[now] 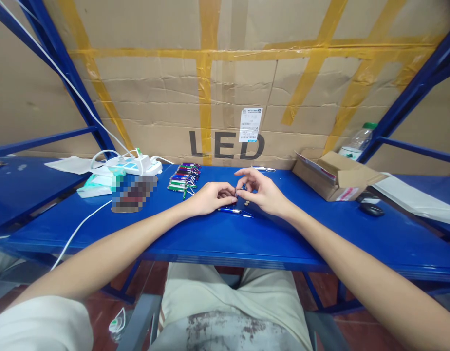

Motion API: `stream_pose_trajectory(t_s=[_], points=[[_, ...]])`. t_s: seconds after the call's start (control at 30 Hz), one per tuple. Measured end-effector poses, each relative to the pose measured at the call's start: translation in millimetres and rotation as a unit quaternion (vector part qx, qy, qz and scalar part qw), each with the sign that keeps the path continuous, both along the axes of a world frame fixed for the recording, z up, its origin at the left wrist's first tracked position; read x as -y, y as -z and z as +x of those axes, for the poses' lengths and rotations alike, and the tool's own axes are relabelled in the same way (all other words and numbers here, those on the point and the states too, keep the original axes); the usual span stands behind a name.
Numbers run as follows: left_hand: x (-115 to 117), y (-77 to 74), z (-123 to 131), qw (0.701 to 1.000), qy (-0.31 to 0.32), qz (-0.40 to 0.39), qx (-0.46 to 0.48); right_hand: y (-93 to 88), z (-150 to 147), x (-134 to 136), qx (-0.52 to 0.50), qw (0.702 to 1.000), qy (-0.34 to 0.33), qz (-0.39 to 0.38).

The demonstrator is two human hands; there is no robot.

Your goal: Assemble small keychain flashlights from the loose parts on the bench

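Blue and tiny, a small piece [243, 187] sits pinched between the thumb and forefinger of the right hand [263, 195], just above the middle of the worktop [217, 239]. It is too small to make out its shape. That grip is closed on the piece, with the other fingers fanned up and slightly bent, the wrist resting low and the forearm running in from the right.

The left hand [210, 197] lies palm down with its fingers curled, their tips meeting the right hand's. Whether its grip holds anything cannot be told. Its bare forearm stretches straight in from the left.

Just below both hands a slim pen-shaped light [233, 210] with a glossy blue barrel and silvery ends lies flat on the smooth blue painted worktop. Two small round discs [247, 202] rest beside it, near the right palm.

Behind the left hand lies a bundle of similar lights [184, 178] in green, red, purple and blue. Further left are a white power strip [137, 165] with a white cable and a blurred flat thing [134, 194]. To the right stand an open cardboard box [336, 181], a dark rounded mouse [371, 209] and a clear plastic bottle [358, 139]. Creased cardboard [155, 97] crossed with yellow tape forms the back wall and carries a white label [251, 125].
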State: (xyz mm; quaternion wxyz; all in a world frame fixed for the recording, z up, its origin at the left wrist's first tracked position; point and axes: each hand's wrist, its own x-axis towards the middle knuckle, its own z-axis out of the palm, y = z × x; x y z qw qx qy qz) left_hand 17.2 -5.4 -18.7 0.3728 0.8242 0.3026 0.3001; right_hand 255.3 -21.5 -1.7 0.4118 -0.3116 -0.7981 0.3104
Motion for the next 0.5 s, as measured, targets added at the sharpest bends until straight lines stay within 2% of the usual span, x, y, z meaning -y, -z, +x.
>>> stream_pose_trajectory(t_s=[0.5], points=[[1.6,-1.2,0.1,1.000,0.002,0.007,0.003,-1.5,2.3,-0.7,0.012,1.000,0.013,0.019]])
